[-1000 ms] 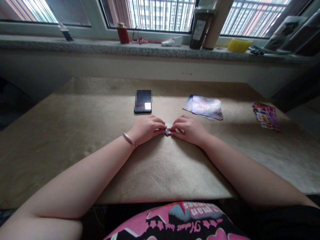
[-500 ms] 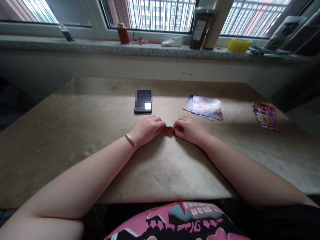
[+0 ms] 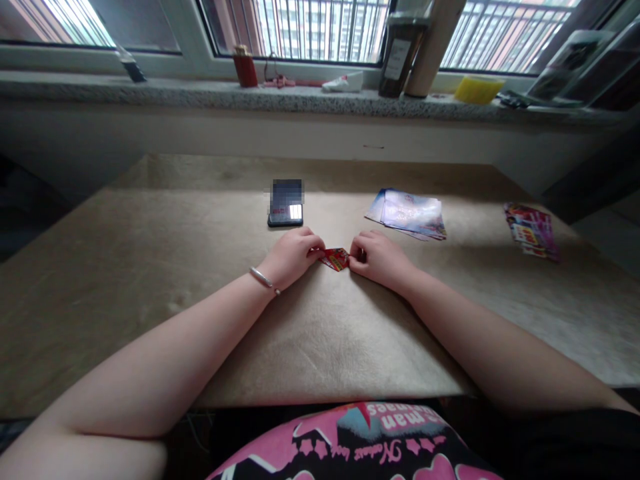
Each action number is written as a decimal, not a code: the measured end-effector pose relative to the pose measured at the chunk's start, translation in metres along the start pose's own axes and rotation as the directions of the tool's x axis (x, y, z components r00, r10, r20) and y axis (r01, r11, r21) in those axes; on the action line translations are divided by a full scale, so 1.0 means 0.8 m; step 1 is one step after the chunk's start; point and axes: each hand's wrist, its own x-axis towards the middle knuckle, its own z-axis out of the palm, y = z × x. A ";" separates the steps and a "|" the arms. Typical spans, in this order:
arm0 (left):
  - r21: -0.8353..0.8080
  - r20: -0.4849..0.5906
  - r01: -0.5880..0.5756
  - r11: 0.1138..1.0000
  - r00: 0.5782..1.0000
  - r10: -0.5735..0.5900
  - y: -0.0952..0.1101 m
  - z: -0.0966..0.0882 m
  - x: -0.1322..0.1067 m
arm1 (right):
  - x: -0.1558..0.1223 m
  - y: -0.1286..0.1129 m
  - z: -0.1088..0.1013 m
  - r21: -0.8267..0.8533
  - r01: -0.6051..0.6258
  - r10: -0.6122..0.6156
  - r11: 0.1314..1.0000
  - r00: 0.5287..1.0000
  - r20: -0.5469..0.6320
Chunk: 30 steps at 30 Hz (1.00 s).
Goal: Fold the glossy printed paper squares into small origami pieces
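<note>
Between my hands, low over the table, is a small folded piece of printed paper (image 3: 336,259), mostly red with some yellow. My left hand (image 3: 299,253), with a silver bangle at the wrist, pinches its left end. The fingers of my right hand (image 3: 377,257) are closed on its right end. Both hands rest close to the table (image 3: 320,340), and the fingertips partly cover the paper's ends. A dark phone (image 3: 287,203), partly blurred out, lies just beyond my left hand.
Behind my right hand lies a fanned stack of bluish-purple printed sheets (image 3: 413,215). Farther right is a pile of red and pink printed papers (image 3: 532,232). On the stone windowsill (image 3: 190,97) stand a red bottle (image 3: 245,67), a dark jar (image 3: 399,60) and a yellow container (image 3: 479,89).
My left fingers have shifted slightly left along the paper. More of its red face shows now, and it looks flatter and wider. My right hand has barely moved.
</note>
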 end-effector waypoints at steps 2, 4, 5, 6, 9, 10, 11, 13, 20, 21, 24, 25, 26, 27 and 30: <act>-0.005 0.017 -0.020 1.000 1.000 0.020 -0.002 0.000 0.000 | 0.000 0.000 -0.001 -0.004 0.004 -0.004 1.000 1.000 -0.004; -0.015 0.030 -0.051 0.999 0.998 0.051 -0.002 -0.002 0.000 | 0.000 0.002 -0.001 -0.008 0.002 -0.003 1.000 1.000 -0.018; -0.016 0.033 -0.066 0.998 0.997 0.067 -0.002 -0.003 0.000 | 0.000 0.003 0.000 -0.009 0.005 -0.006 1.000 1.000 -0.028; -0.012 0.035 -0.084 0.996 0.996 0.084 -0.001 -0.003 0.000 | 0.000 0.005 0.000 -0.008 0.014 -0.015 1.000 0.999 -0.038; 0.026 0.035 -0.143 0.989 0.989 0.142 0.003 -0.005 0.000 | 0.002 0.012 0.002 0.019 0.076 -0.075 0.997 0.996 -0.057; 0.034 0.033 -0.158 0.987 0.987 0.156 0.004 -0.005 0.000 | 0.002 0.013 0.004 0.039 0.104 -0.102 0.994 0.993 -0.061; 0.033 0.029 -0.168 0.985 0.986 0.167 0.004 -0.004 0.000 | 0.002 0.015 0.005 0.065 0.129 -0.125 0.989 0.990 -0.067; 0.009 0.007 -0.175 0.985 0.985 0.175 0.003 -0.002 0.000 | 0.003 0.017 0.008 0.126 0.159 -0.149 0.979 0.985 -0.086; -0.042 0.017 -0.183 0.982 0.983 0.184 -0.002 0.004 0.001 | 0.005 0.012 0.013 0.313 0.101 -0.066 0.944 0.991 -0.120; -0.028 0.025 -0.175 0.984 0.984 0.176 -0.001 0.004 0.001 | 0.006 0.012 0.013 0.348 0.100 -0.059 0.932 0.990 -0.127; -0.014 0.033 -0.165 0.986 0.986 0.166 0.001 0.003 0.002 | 0.006 0.011 0.015 0.461 0.089 -0.034 0.883 0.991 -0.127; -0.018 0.031 -0.168 0.986 0.985 0.169 0.001 0.002 0.002 | 0.006 0.010 0.016 0.489 0.085 -0.030 0.868 0.992 -0.119; -0.023 0.028 -0.173 0.985 0.984 0.174 0.001 0.002 0.002 | 0.006 0.010 0.016 0.508 0.084 -0.031 0.857 0.993 -0.113; -0.029 0.021 -0.177 0.984 0.984 0.178 0.001 0.003 0.002 | 0.005 0.010 0.016 0.515 0.085 -0.032 0.853 0.993 -0.111; -0.048 -0.007 -0.174 0.984 0.985 0.174 0.000 0.004 0.001 | 0.003 0.008 0.017 0.485 0.079 -0.017 0.871 0.991 -0.130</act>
